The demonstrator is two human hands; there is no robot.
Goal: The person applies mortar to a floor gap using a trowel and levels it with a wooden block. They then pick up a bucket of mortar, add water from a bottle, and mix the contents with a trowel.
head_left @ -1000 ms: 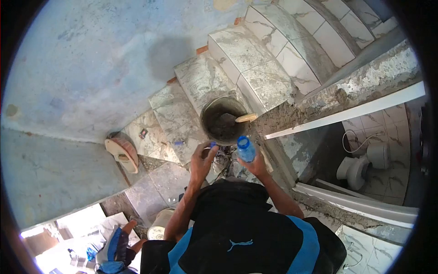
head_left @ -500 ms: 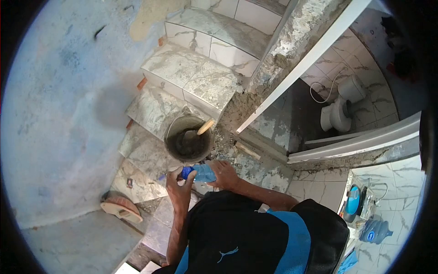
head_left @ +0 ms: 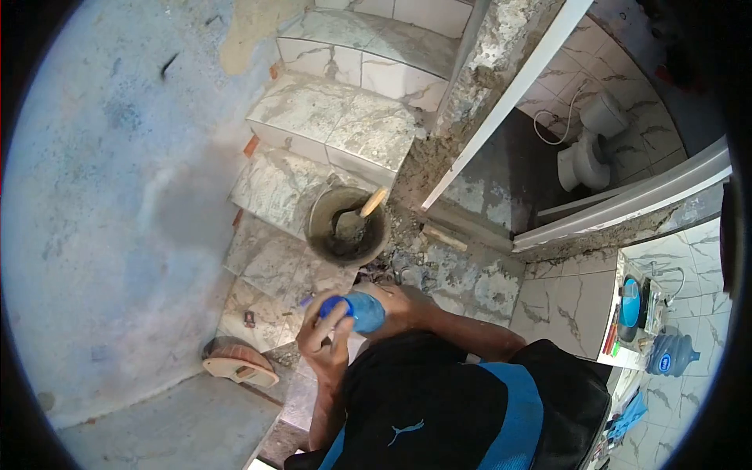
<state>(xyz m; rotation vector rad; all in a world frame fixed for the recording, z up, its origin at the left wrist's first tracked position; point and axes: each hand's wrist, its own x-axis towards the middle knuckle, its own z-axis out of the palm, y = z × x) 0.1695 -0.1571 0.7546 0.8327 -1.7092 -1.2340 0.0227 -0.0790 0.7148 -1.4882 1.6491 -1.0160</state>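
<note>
A clear light-blue plastic bottle [head_left: 368, 312] with a dark blue top [head_left: 332, 305] is held close in front of my chest. My right hand [head_left: 403, 307] is wrapped round the bottle's body from the right. My left hand [head_left: 323, 345] has its fingers closed round the blue top; motion smears them slightly. Just beyond both hands stands a bucket [head_left: 315, 235] with wet grey mortar in it. A trowel's wooden handle [head_left: 374, 202] leans against the bucket's right rim, and its blade rests in the mortar.
Dusty tiled steps [head_left: 329, 110] rise behind the bucket. A blue-grey wall [head_left: 117, 196] is on the left, with a reddish basin [head_left: 239, 362] at its foot. At right are a doorway's white frame [head_left: 509, 102], a toilet [head_left: 583, 164] and a large water jug [head_left: 672, 355].
The bottle has come nearer my body, its blue top now turned more towards me. Both hands have moved with it. The whole view has shifted slightly, so the bucket appears further right.
</note>
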